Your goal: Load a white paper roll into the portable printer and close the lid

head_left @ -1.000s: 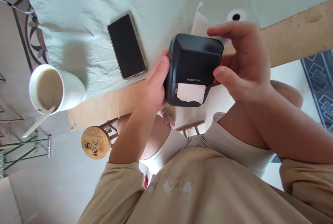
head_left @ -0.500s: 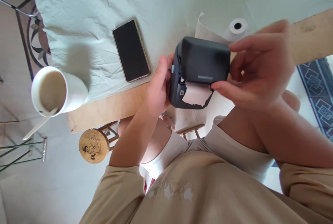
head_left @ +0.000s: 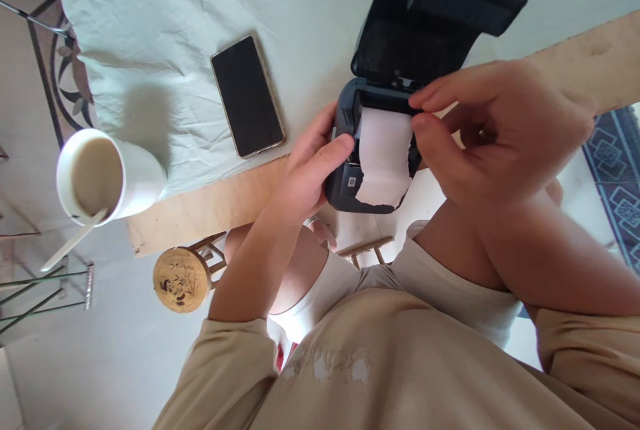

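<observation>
A dark receipt printer (head_left: pixel 345 198) is held above the table's front edge, its lid (head_left: pixel 395 37) swung up and back. Inside lies a white paper roll (head_left: pixel 385 133), and its torn-edged strip hangs over the front. My left hand (head_left: pixel 313 167) is closed around the printer's left side, thumb on the top rim. At the opposite side, my right hand (head_left: pixel 493 127) has thumb and forefinger nearly together by the paper's right edge. Whether these fingertips grip the paper or the printer's rim is unclear.
A phone (head_left: pixel 247 97) lies on the pale tablecloth (head_left: pixel 310 10). Left of it, a white mug (head_left: pixel 143 167) of milky drink with a spoon (head_left: pixel 75 240) stands near the wooden table edge (head_left: pixel 215 207). A round stool (head_left: pixel 181 280) is on the floor below.
The printer's lid has gone from closed to raised, exposing the paper roll inside. My left thumb has moved onto the rim. The loose roll on the table is now out of sight behind the lid.
</observation>
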Tool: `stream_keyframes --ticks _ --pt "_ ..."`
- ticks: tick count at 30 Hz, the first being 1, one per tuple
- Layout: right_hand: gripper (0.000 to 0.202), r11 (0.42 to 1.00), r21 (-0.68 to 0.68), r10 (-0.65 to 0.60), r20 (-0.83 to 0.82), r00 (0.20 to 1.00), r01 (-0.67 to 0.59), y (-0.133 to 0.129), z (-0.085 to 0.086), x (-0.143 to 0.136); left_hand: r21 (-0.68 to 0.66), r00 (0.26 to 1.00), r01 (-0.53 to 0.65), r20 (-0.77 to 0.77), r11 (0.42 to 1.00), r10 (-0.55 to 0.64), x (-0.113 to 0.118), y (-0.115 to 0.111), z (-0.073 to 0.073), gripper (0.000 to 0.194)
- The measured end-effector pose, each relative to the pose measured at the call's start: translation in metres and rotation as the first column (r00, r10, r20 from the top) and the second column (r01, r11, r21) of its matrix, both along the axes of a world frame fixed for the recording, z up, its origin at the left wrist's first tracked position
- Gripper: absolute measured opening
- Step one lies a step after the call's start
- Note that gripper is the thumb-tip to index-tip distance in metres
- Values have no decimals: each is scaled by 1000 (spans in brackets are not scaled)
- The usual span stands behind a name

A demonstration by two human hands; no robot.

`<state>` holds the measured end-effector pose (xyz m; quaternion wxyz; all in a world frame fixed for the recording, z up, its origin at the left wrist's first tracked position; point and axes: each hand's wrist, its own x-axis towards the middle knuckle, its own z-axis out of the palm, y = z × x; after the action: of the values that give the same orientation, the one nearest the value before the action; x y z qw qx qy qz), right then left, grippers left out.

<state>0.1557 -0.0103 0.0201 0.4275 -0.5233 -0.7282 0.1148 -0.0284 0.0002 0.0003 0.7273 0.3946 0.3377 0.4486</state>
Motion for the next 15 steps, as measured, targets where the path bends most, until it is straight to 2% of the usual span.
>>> stream_keyframes --ticks 2,5,8,12,15 --pt "11 997 78 -31 145 989 20 -2 0 -4 13 1000 10 -6 1000 -10 0 -1 1 40" --pt "21 1000 -11 28 382 924 -26 -2 5 -5 22 1000 20 -15 1000 -19 -1 -2 0 40" --pt "22 994 -102 92 496 863 -46 -1 13 -2 21 999 34 -28 999 -33 -3 -1 -1 38" --pt "26 970 -228 179 455 872 -81 2 19 1 28 999 29 -45 999 -28 -3 -1 -2 37" --pt "32 952 -258 246 325 913 -165 5 18 6 37 998 0 -58 999 2 -2 -1 -1 36"
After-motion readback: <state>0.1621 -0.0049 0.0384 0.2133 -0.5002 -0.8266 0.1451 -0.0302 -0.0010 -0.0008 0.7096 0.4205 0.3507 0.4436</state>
